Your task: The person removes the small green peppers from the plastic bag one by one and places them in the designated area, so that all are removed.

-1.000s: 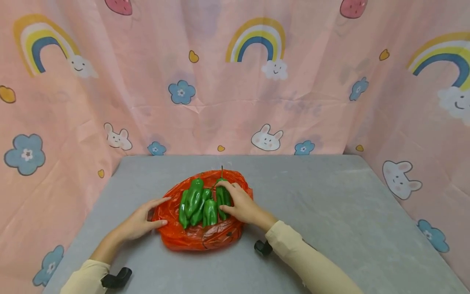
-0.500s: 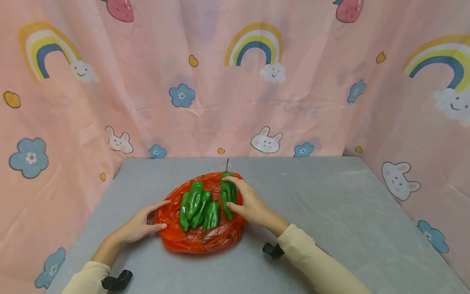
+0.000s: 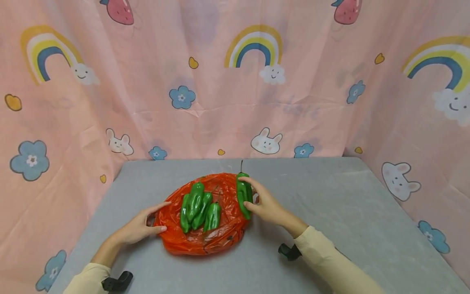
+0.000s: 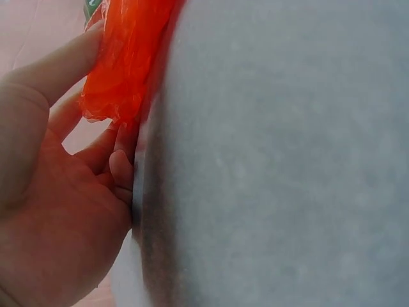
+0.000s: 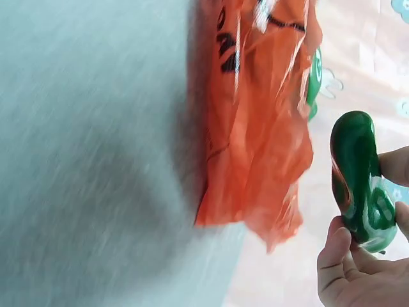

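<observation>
A red plastic bag (image 3: 229, 204), opened out, lies on the grey table with several long green peppers (image 3: 198, 206) on it. My left hand (image 3: 138, 224) holds the bag's left side; in the left wrist view, the thumb lies against the red plastic (image 4: 124, 70) and the other fingers curl at its lower edge. With thumb and fingers, my right hand (image 3: 269, 206) grips one green pepper (image 3: 243, 194) at the bag's right edge, its thin stem pointing away. In the right wrist view, that pepper (image 5: 354, 163) is held apart from the bag (image 5: 255, 141).
A grey tabletop (image 3: 345, 216) extends around the bag. Pink patterned cloth (image 3: 227, 90) encloses the back and both sides. Black wrist mounts (image 3: 117, 281) sit below both forearms, close to the table.
The right hand has moved right with the green pepper, from among the other peppers to the bag's right edge. The left hand stays on the bag.
</observation>
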`<state>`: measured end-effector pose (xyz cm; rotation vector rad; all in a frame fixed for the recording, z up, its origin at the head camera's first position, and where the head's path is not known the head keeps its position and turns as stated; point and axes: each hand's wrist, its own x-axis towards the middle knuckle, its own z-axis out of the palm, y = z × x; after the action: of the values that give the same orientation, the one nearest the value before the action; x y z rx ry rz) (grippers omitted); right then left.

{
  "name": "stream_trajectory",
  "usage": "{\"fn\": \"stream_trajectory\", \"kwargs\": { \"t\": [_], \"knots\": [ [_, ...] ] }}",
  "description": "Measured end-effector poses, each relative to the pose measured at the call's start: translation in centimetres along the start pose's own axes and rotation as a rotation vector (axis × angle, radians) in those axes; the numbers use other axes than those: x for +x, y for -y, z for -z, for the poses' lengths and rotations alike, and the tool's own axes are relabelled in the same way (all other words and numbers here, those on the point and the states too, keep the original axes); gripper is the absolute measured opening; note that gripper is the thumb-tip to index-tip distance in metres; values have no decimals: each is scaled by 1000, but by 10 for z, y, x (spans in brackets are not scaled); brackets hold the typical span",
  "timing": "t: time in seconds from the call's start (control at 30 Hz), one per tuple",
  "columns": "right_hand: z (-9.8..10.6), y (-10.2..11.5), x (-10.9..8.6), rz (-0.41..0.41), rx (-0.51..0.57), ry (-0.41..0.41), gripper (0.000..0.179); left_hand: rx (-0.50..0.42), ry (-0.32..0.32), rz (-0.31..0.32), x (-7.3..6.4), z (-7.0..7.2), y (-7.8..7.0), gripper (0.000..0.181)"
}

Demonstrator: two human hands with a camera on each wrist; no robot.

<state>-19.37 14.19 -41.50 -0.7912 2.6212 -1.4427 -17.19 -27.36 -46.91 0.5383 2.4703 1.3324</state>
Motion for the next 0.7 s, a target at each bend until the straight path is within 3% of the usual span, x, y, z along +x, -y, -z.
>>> {"fn": "stream_trajectory", "kwargs": {
  "t": [0.7],
  "knots": [
    [44, -41, -19, -116, -45, -53, 66, -20, 12, 9, 0, 0, 3, 74]
  ]
}}
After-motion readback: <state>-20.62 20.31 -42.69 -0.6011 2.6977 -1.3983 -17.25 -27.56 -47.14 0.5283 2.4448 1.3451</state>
